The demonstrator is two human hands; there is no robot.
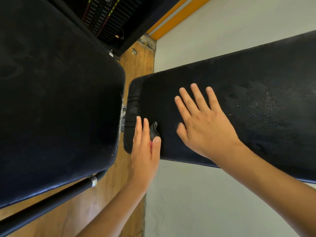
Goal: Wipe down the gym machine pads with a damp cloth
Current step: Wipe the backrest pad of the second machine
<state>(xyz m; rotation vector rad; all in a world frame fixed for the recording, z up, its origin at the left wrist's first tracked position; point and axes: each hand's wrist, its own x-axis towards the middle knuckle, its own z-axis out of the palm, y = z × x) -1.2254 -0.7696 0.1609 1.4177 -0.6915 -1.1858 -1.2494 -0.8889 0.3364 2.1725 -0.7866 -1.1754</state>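
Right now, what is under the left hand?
A dark cloth pokes out beside the thumb of the left hand, lying on the black pad. The palm covers the rest of it.

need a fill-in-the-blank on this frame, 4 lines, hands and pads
1. The right hand lies flat on the right pad, fingers ___.
2. The left hand touches the ___ pad, at its end beside the left pad.
3. Both pads are ___ in colour.
4. The floor strip between the pads is made of ___.
Missing words: spread; right; black; wood.
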